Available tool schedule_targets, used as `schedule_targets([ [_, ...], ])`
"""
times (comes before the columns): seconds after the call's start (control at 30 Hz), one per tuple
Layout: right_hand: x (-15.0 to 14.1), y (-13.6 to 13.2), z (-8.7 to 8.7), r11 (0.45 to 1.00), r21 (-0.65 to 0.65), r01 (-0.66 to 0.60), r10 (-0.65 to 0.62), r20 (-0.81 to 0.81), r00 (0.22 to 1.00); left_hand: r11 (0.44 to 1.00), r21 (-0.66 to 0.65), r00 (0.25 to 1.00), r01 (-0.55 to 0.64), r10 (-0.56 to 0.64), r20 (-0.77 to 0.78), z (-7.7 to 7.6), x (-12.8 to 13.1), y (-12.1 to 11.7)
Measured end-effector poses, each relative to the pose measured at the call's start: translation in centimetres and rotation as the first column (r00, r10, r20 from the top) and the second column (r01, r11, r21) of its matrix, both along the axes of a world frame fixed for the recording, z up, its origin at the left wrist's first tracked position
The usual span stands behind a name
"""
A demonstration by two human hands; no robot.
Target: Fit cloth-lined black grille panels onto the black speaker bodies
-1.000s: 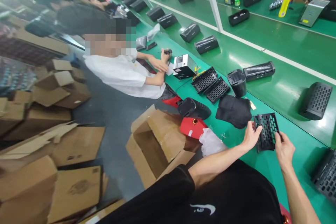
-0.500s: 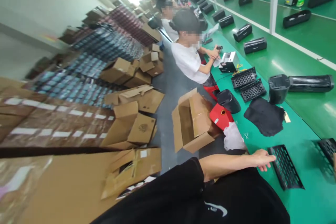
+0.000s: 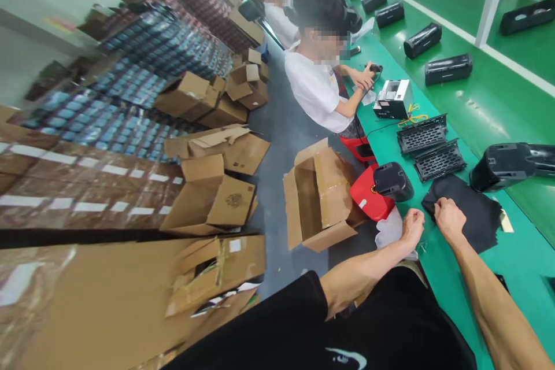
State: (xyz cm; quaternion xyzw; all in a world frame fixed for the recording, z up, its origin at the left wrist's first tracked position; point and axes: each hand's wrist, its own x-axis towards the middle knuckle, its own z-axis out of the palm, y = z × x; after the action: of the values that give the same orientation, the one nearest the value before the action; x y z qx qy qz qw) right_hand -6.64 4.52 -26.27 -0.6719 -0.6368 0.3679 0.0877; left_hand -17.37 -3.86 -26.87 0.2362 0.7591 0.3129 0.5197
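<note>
My left hand [image 3: 414,228] is closed with its fingertips pressed together, just off the edge of the green table [image 3: 381,139]. What it holds, if anything, is too small to make out. Close beside it, my right hand [image 3: 450,217] has its fingers closed on the near side of a black cloth [image 3: 474,219], which lies spread on the table. Just beyond my hands a black plastic housing [image 3: 393,180] stands at the table's edge. Two black perforated grilles [image 3: 440,160] lie farther along, and a larger black housing [image 3: 500,166] stands past the cloth.
An open cardboard box [image 3: 314,202] sits on the floor near a red stool [image 3: 370,193] and a crumpled white plastic bag [image 3: 390,230]. A co-worker in a white shirt [image 3: 312,89] works by a white-and-black device [image 3: 393,99]. Black speaker-like units [image 3: 448,69] line the green conveyor.
My left hand has left the grille near me and closed. My right hand has come in from the right edge onto the black cloth. The view has shifted slightly.
</note>
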Motion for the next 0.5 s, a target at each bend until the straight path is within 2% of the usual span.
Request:
schedule_targets([
  [0.07, 1.0, 0.2, 0.1, 1.000, -0.005, 0.023, -0.023, -0.028, 0.999, 0.997, -0.023, 0.996, -0.078, 0.079, 0.035, 0.0, 0.3, -0.3],
  [0.13, 2.1, 0.2, 0.5, 0.998, -0.001, 0.066, -0.066, -0.081, 0.995, 0.993, 0.009, 0.985, -0.117, 0.115, 0.128, 0.3, 0.9, 0.0],
  [0.23, 3.9, -0.4, 1.1, 0.984, -0.014, 0.180, -0.179, -0.196, 0.964, 0.983, 0.144, 0.957, -0.117, 0.073, 0.282, 1.0, 2.0, 1.5],
  [0.3, 5.3, -1.1, 1.4, 0.950, -0.035, 0.310, -0.307, -0.273, 0.912, 0.973, 0.213, 0.951, -0.084, 0.015, 0.310, 1.6, 2.5, 2.8],
  [0.37, 7.1, -2.1, 1.7, 0.877, -0.057, 0.477, -0.466, -0.347, 0.814, 0.967, 0.256, 0.961, 0.016, -0.085, 0.262, 2.1, 2.6, 3.8],
  [0.43, 9.5, -3.4, 2.3, 0.765, -0.080, 0.639, -0.605, -0.431, 0.670, 0.949, 0.252, 0.968, 0.187, -0.222, 0.116, 2.2, 2.3, 4.8],
  [0.5, 12.3, -5.0, 3.3, 0.647, -0.111, 0.755, -0.685, -0.519, 0.511, 0.926, 0.192, 0.946, 0.325, -0.321, -0.052, 2.0, 1.9, 5.9],
])
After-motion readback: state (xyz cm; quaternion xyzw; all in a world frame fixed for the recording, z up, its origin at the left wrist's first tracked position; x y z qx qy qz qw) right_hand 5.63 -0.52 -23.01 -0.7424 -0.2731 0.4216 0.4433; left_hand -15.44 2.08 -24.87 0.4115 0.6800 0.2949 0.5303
